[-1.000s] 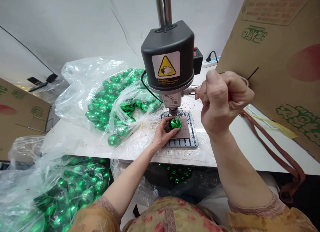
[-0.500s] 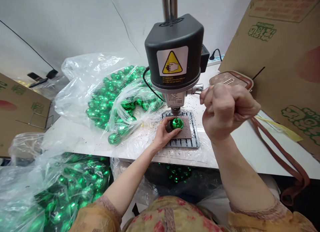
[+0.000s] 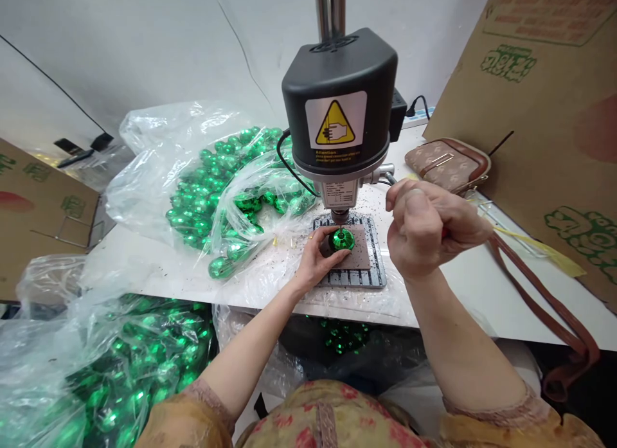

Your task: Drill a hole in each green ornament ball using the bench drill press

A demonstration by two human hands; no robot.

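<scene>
My left hand (image 3: 318, 258) has its thumb and fingers closed around a shiny green faceted ball (image 3: 342, 239). The ball rests on a small brown board (image 3: 361, 258) on the slotted metal base (image 3: 378, 277) of a drill press (image 3: 340, 107). Directly over the ball is the drill chuck (image 3: 340, 216), its thin bit meeting the ball's top. To the right of the machine, my right hand (image 3: 427, 223) is raised and wrapped round the drill press lever (image 3: 387, 175); most of the lever is hidden by the fingers.
Clear plastic bags (image 3: 149, 152) with many green balls (image 3: 202, 197) lie left of the machine. Another bag of green balls (image 3: 139, 371) sits below the table at left. A patterned purse (image 3: 448, 162) lies at right, by a cardboard box (image 3: 544, 114). Dark shavings dot the white table (image 3: 168, 277).
My right hand has moved slightly down and left with the lever, uncovering more of the purse. My left hand stays on the ball.
</scene>
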